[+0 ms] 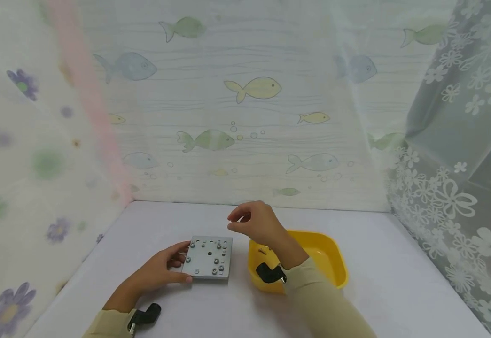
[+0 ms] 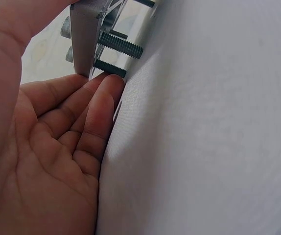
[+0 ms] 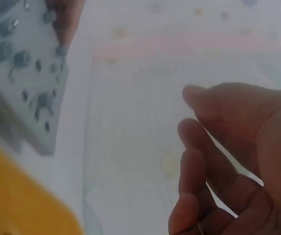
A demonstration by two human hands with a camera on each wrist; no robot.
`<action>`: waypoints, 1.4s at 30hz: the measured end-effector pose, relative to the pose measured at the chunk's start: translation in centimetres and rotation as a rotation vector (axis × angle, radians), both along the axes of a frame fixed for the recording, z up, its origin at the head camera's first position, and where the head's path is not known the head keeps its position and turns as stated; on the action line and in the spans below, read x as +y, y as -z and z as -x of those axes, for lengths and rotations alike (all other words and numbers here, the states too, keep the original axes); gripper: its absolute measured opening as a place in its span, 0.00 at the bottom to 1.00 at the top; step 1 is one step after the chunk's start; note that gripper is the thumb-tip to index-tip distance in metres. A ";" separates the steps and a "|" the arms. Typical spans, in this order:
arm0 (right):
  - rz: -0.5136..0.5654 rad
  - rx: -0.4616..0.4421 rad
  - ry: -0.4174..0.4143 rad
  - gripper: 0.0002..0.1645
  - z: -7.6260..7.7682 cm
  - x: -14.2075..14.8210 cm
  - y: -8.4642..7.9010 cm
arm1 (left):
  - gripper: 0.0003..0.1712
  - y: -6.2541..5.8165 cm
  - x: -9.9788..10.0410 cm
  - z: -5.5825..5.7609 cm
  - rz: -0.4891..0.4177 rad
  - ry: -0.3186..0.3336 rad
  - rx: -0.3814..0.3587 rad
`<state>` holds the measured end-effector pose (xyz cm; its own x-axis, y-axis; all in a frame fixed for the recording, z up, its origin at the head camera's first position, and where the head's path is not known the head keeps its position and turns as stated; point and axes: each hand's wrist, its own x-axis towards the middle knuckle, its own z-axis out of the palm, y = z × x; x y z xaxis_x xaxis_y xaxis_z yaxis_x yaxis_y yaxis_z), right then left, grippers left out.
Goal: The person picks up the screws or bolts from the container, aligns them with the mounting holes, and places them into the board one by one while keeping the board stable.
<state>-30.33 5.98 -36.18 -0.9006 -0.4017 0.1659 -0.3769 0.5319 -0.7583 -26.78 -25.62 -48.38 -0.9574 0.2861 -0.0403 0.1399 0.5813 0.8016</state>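
A square grey metal plate (image 1: 209, 263) with several socket-head screws and some bare holes lies left of the middle of the table. My left hand (image 1: 159, 269) holds it by its left edge, thumb at the near corner and fingers at the far side. Threaded screw ends (image 2: 118, 45) stick out from the plate's underside in the left wrist view. My right hand (image 1: 259, 224) hovers beyond the yellow tray (image 1: 341, 263), to the right of the plate. Its thumb (image 3: 228, 100) and loosely bent fingers stand slightly apart, with nothing visible between them.
Small brass-coloured pieces (image 1: 262, 250) lie in the tray's left part; my right forearm crosses over the tray. White cloth covers the table (image 1: 211, 310). Printed curtains (image 1: 253, 141) hang behind and at both sides. A black wrist camera (image 1: 148, 315) sits on each sleeve.
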 end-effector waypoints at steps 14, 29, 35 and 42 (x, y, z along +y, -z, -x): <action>-0.079 -0.179 0.077 0.12 2.8 5.9 4.5 | 0.59 0.4 -0.2 0.0 -0.016 0.000 -0.017; -0.195 -0.288 0.136 0.10 2.4 7.9 5.3 | 0.59 0.5 -0.5 0.2 -0.039 0.025 0.004; -0.232 -0.313 0.090 0.11 2.3 8.1 5.8 | 0.58 0.6 -0.6 0.3 -0.044 0.029 0.007; -0.244 -0.307 0.049 0.11 2.3 8.0 6.3 | 0.58 0.5 -0.4 0.3 -0.043 0.023 0.003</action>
<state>-32.66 14.01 -42.45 -0.9124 -0.3515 -0.2096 -0.1219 0.7224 -0.6807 -27.11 -26.07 -48.92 -0.9505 0.3098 -0.0244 0.1559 0.5432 0.8250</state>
